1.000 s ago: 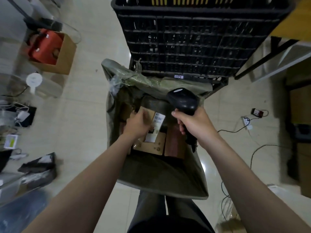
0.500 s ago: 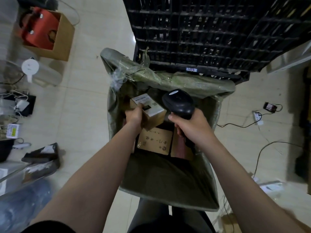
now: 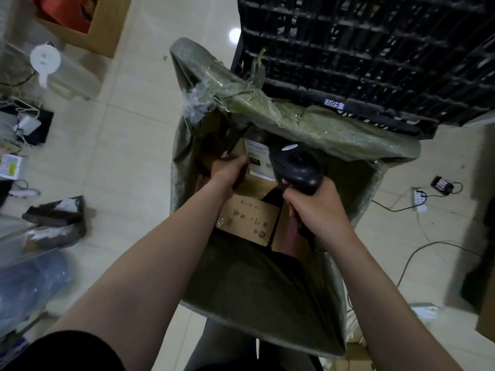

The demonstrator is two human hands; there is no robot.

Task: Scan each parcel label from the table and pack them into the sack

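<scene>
While the left hand (image 3: 230, 170) is curled on the left edge of the parcel (image 3: 257, 183), inside the sack (image 3: 267, 285) near its far wall, the parcel is best seated flat beside the boxes (image 3: 249, 220) before release. Left arm is stretched forward and down. Scanner (image 3: 297, 167) is gripped by the right hand (image 3: 318, 207), held over the sack mouth.

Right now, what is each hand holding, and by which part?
The left hand grips the labelled parcel by its left edge; the right hand grips the scanner by its handle.
</scene>
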